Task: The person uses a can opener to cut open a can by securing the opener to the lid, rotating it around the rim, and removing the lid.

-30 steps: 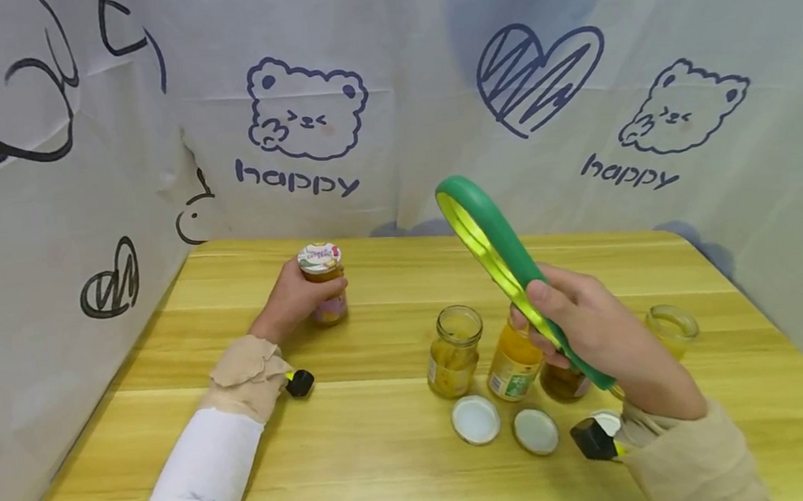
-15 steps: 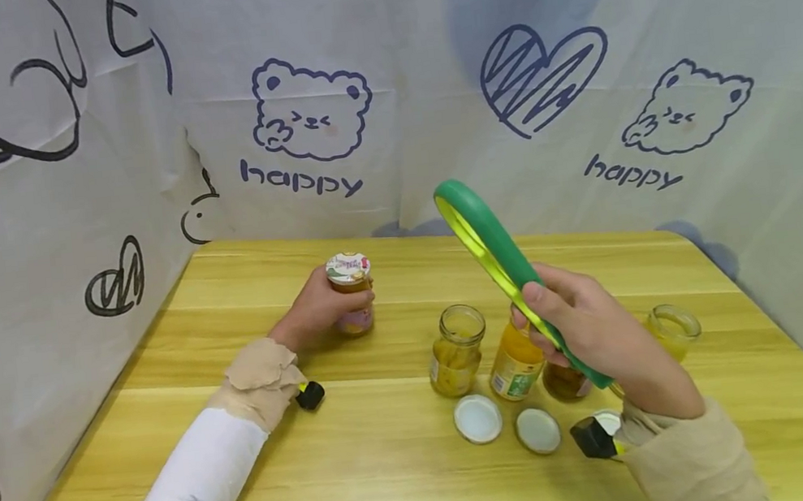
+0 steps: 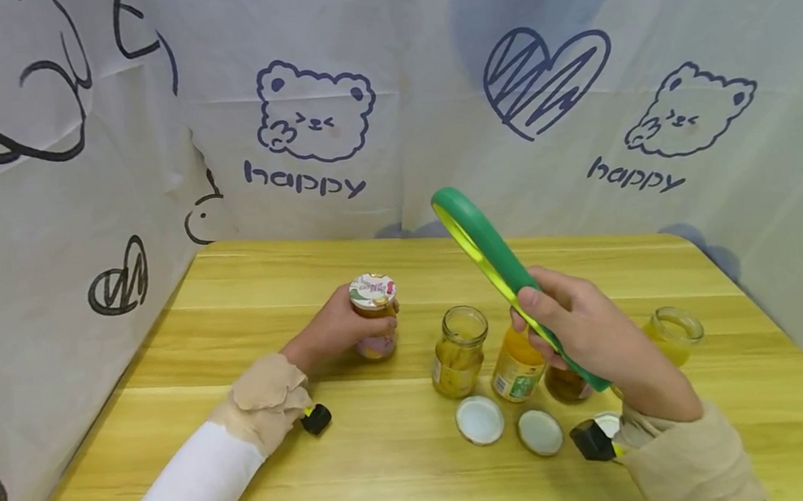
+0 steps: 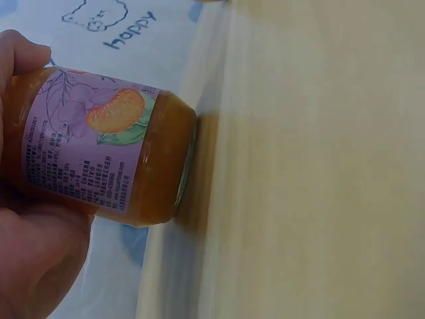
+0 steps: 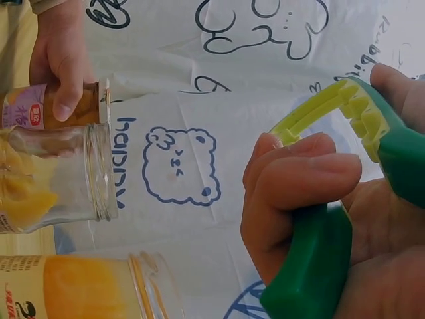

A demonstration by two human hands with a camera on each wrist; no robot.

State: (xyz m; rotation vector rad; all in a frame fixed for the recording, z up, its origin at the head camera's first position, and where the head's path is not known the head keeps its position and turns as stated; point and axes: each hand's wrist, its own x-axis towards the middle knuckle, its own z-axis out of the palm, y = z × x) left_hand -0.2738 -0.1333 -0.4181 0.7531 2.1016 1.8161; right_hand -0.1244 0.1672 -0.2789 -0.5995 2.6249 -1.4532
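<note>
My left hand (image 3: 339,322) grips a jar of orange-brown jam (image 3: 376,346) round its side. A patterned white lid (image 3: 372,291) covers it, and its purple label (image 4: 89,139) carries an orange segment in the left wrist view. The jar stands upright low over the table; whether its base touches, I cannot tell. My right hand (image 3: 586,325) holds a green jar opener (image 3: 482,234) with a ribbed yellow-green inside, tilted up to the left. The opener is raised above several jars and apart from the jam jar.
Lidless jars include one with yellow pieces (image 3: 459,359), an orange one (image 3: 515,371) and another at right (image 3: 675,332). A dark jar (image 3: 566,384) is partly hidden by my right hand. Loose lids (image 3: 480,420) lie in front on the wooden table (image 3: 367,483). Printed cloth (image 3: 424,117) hangs behind.
My left hand has brought the jam jar rightward and closer to me, nearer the other jars. My right hand and the jar opener have stayed almost still, the opener dipping slightly.
</note>
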